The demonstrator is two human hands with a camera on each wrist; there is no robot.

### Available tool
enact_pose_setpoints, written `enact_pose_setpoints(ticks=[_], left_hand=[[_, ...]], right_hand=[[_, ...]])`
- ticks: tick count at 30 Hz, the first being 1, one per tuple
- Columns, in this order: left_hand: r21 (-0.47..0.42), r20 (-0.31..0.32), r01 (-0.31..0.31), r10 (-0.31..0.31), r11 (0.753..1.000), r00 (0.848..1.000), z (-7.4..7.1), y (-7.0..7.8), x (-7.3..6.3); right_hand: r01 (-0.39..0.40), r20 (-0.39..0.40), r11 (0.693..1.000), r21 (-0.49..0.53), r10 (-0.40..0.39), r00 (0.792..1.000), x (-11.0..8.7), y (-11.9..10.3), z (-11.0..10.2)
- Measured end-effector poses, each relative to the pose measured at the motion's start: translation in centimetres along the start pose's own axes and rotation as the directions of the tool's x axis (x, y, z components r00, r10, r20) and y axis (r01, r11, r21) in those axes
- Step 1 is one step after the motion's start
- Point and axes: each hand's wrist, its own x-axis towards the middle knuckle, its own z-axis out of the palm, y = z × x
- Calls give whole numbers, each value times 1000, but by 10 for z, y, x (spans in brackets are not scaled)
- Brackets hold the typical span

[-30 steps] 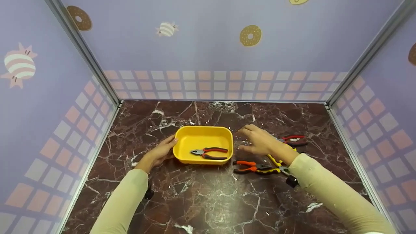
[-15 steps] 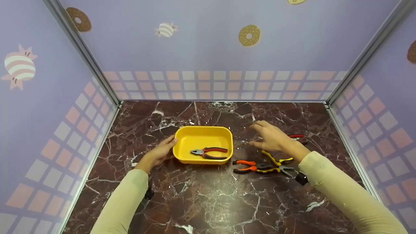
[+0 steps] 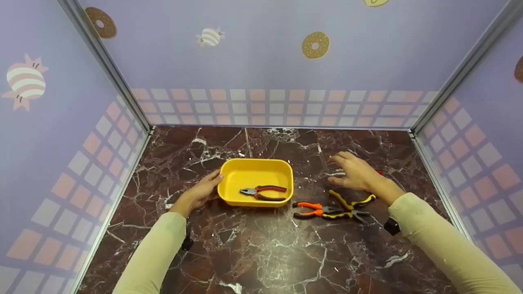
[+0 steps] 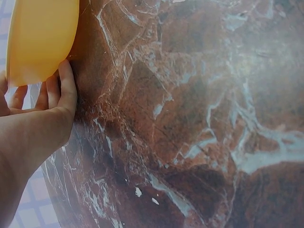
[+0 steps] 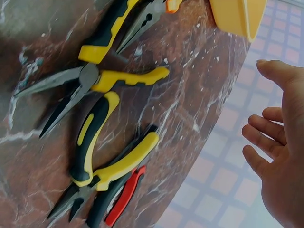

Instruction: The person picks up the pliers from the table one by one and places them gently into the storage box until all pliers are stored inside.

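Note:
My left hand [image 3: 202, 190] holds a yellow plastic box [image 3: 255, 179] by its left end, thumb on the rim and fingers against the outside. Inside the box lies a pair of combination pliers [image 3: 257, 190] with red and black handles. My right hand [image 3: 355, 173] hovers to the right of the box, fingers loosely bent and holding nothing. Below it on the table are orange-handled pliers [image 3: 316, 210] and spread yellow-and-black long-nose pliers [image 3: 352, 211]. The right wrist view shows a second yellow-and-black pair of pliers [image 5: 126, 166] beside a red handle [image 5: 124, 199]; in the head view the right hand mostly hides these.
A dark red marbled tabletop [image 3: 253, 245] carries everything. Patterned purple panels [image 3: 261, 61] with metal edge strips enclose it at the back and both sides. The pliers lie close together right of the box, the orange and yellow pairs overlapping.
My right hand has moved away from the box to the right, over the far pliers, uncovering more of the yellow-and-black pair. The left hand and box have stayed in place.

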Motion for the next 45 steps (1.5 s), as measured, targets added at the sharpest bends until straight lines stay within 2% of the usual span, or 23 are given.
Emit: enact_pose_setpoints(ticks=[8,15,20,31,45], left_hand=[[-2,-10,6,-6,1000,1000,-2,-1,-2],[-13,-2,5,-5,1000,1000,0,-1,0],[-15,-6,13,-13,1000,1000,0,1,-1],[2,-6,14,-14,1000,1000,1,1,0],[-24,-9,9,-9,1000,1000,1,-2,0]], right_hand=[[-2,-2,1000,-5,2,1000,-6,10,-3],[-66,28,997,-26,67,997,-14,24,-10],[-73,30,996,-42,74,997,-17,33,-14],[-80,48,995,-67,83,995,-27,43,-12],[-101,61,991,-85,107,992,-38,54,-10]])
